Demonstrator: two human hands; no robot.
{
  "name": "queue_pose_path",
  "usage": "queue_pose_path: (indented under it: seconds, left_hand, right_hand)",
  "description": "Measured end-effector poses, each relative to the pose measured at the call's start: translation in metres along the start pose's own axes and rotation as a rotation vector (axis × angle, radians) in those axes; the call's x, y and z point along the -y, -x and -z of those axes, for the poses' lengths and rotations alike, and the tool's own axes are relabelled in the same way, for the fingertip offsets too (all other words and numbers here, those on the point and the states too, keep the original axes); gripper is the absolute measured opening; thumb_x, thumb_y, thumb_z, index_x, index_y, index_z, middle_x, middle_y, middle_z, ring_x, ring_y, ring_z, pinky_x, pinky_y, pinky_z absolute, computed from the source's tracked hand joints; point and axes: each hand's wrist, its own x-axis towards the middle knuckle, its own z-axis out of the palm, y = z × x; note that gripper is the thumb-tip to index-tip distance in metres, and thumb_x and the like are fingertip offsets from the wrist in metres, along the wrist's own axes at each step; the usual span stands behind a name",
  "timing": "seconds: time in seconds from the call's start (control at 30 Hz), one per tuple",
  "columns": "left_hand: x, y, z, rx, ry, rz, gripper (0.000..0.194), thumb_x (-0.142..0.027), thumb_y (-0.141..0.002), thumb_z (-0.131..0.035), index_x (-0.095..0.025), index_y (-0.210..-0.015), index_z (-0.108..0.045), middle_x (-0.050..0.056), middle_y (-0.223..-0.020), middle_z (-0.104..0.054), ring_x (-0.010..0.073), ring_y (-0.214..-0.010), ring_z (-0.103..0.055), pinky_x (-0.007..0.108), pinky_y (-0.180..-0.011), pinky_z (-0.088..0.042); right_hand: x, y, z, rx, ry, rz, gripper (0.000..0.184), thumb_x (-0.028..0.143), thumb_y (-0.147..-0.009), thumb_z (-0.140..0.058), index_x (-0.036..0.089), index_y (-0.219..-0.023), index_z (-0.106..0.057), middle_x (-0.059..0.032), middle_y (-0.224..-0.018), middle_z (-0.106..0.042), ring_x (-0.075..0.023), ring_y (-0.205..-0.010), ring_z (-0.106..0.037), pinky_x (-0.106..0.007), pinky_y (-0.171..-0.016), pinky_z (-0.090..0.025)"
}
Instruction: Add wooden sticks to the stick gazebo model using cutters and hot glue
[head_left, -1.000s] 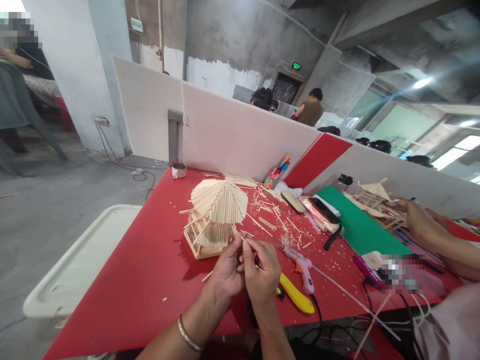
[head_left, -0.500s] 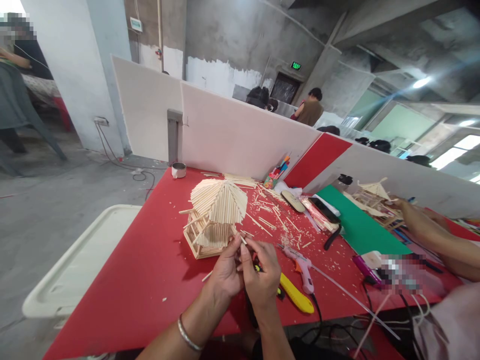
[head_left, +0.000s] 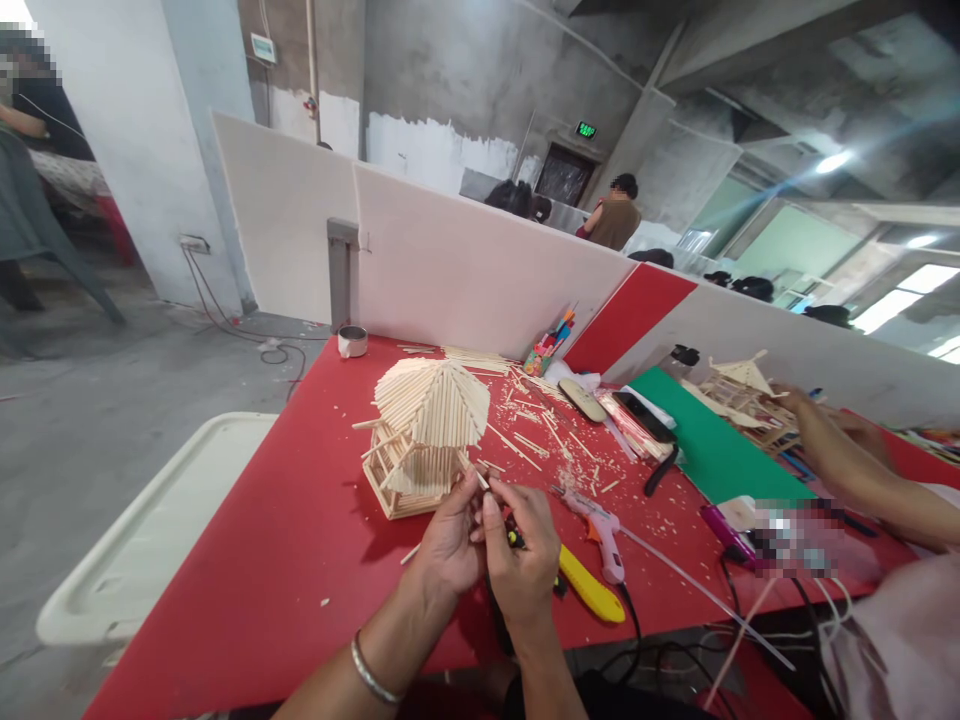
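A small model pavilion [head_left: 431,405] built of thin wooden sticks stands on the red tabletop [head_left: 300,590], with a many-sided roof over a railed base. Just off its front right side, my left hand [head_left: 450,540] is closed in a pinch, and my right hand [head_left: 523,535] meets it with fingers pinched too. Between the fingertips shows the pale end of a thin wooden stick [head_left: 483,482]; whether it touches the pavilion I cannot tell. A yellow-handled cutter [head_left: 592,588] lies beside my right hand, its front part hidden behind the hand.
A pink glue gun [head_left: 604,535] with a cord lies to the right. Loose sticks [head_left: 480,360] and scraps cover the back, near a pen holder [head_left: 540,358] and a tape roll [head_left: 352,341]. Another person's arm [head_left: 847,460] reaches to a second stick model [head_left: 742,380] at right.
The whole view has shifted slightly. My hands keep nearly the same pinch beside the pavilion, with only small finger movement.
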Motion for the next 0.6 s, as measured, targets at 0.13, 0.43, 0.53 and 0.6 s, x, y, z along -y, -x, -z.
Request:
queue_pose_path:
  seconds: [0.13,0.43,0.53,0.6]
  left_hand:
    - [-0.0004,-0.0007,0.0002,0.002,-0.003,0.015,0.015,-0.02,-0.08,-0.066,-0.007,-0.075,-0.065,-0.001,-0.05,-0.058,0.0009,-0.032,-0.039,0.009,-0.027,-0.026]
    - [-0.0002,0.0003,0.001,-0.01,-0.003,-0.006,0.01,-0.018,-0.075,-0.07,-0.01,-0.072,-0.065,-0.004,-0.049,-0.054,0.0008,-0.033,-0.037,0.009,-0.027,-0.025]
    - [0.0,0.0004,0.0013,-0.006,0.001,-0.003,0.012,-0.017,-0.073,-0.073,-0.011,-0.069,-0.063,-0.006,-0.048,-0.052,0.0004,-0.033,-0.036,0.009,-0.028,-0.026]
    - [0.0008,0.0005,0.0017,-0.002,0.009,-0.001,0.012,-0.017,-0.073,-0.073,-0.011,-0.068,-0.063,-0.005,-0.049,-0.051,0.0005,-0.034,-0.036,0.009,-0.029,-0.027]
  right_hand:
    - [-0.0005,-0.0008,0.0001,-0.003,0.01,0.007,0.02,0.022,-0.086,-0.055,0.021,-0.103,-0.064,-0.0059,-0.094,-0.065,-0.0174,-0.087,-0.057,-0.033,-0.076,-0.047]
    - [-0.0019,-0.0002,-0.0012,-0.008,0.032,0.004,0.02,0.023,-0.086,-0.055,0.021,-0.104,-0.065,-0.0055,-0.093,-0.065,-0.017,-0.086,-0.058,-0.033,-0.076,-0.047]
    - [-0.0029,0.0012,-0.0007,-0.005,0.045,0.001,0.02,0.024,-0.087,-0.054,0.021,-0.103,-0.065,-0.0059,-0.093,-0.065,-0.0174,-0.085,-0.058,-0.033,-0.075,-0.048]
    - [-0.0037,0.002,0.0,0.004,0.045,0.003,0.02,0.025,-0.087,-0.054,0.021,-0.103,-0.065,-0.0061,-0.093,-0.065,-0.0173,-0.086,-0.058,-0.032,-0.074,-0.048]
